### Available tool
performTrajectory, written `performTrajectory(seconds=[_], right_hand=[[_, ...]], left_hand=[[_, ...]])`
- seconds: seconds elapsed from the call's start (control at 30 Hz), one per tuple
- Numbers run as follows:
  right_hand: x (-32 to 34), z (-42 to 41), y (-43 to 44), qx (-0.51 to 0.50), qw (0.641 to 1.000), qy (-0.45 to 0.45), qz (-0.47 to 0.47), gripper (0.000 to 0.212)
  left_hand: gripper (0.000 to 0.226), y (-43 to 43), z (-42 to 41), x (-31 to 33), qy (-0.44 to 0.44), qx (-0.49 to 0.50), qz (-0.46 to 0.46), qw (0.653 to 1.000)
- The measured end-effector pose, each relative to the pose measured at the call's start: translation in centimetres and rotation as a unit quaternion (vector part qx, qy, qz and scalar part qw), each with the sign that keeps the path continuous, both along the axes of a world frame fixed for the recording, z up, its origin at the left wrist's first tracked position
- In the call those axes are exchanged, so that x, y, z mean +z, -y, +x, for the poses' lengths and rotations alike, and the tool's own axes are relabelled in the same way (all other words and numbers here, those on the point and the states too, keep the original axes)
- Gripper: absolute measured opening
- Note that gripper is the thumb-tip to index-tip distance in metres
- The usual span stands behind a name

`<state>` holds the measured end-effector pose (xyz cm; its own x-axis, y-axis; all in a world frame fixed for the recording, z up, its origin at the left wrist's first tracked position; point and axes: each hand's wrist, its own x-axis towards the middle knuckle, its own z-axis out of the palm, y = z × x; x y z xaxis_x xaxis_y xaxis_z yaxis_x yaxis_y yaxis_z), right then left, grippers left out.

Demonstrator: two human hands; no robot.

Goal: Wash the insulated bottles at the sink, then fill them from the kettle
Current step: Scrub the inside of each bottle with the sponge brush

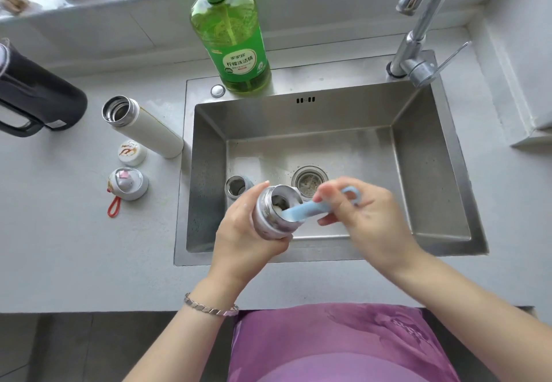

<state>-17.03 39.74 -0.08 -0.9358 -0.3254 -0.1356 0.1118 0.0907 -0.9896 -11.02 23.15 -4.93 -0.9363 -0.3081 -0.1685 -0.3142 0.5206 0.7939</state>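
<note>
The left hand [245, 232] grips a small insulated bottle [273, 214] round its body, fingers curled behind it and the thumb across the near side. It holds the bottle in the air over the front part of the stainless sink [433, 148]. The bottle is short, with a bare steel neck and rim and a pale body carrying a blurred dark print. It is tilted so that its open mouth faces up and to the right.

The right hand [364, 214] clasps the flat light-blue handle of a bottle brush [301, 209], which ends in a ring by the knuckles. The brush's far end goes into the bottle's mouth, and its head is hidden inside.

A second small bottle [237, 187] stands open on the sink floor, just behind the left hand and to the left of the drain strainer [309, 181].

On the counter left of the sink stands a tall white bottle [146, 127] with an open steel mouth. In front of it lie a white lid [132, 152] with a gold-and-red pattern and a grey lid [128, 185] with a red loop. A black kettle [38, 97] sits at the far left edge.

A green dish soap pump bottle [236, 47] stands on the sink's back ledge, and the chrome faucet [418, 41] rises at the right corner. A metal bracelet [209, 307] circles the left wrist.
</note>
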Motion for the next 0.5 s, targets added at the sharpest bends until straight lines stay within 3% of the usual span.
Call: performTrajectory(seconds=[0.07, 0.3, 0.5], right_hand=[[0.1, -1.5, -0.8, -0.058, 0.997, 0.041, -0.039, 0.023], [-0.2, -5.7, -4.9, -0.221, 0.973, -0.043, 0.052, 0.022], [-5.2, -8.5, -6.6, -0.206, 0.966, 0.052, 0.149, 0.026]], left_hand=[[0.083, 0.7, -0.5, -0.8, 0.031, 0.012, -0.001, 0.999], [0.071, 3.0, -3.6, -4.5, 0.085, 0.021, -0.074, 0.993], [0.068, 2.6, -7.7, -6.3, 0.050, -0.004, -0.068, 0.996]])
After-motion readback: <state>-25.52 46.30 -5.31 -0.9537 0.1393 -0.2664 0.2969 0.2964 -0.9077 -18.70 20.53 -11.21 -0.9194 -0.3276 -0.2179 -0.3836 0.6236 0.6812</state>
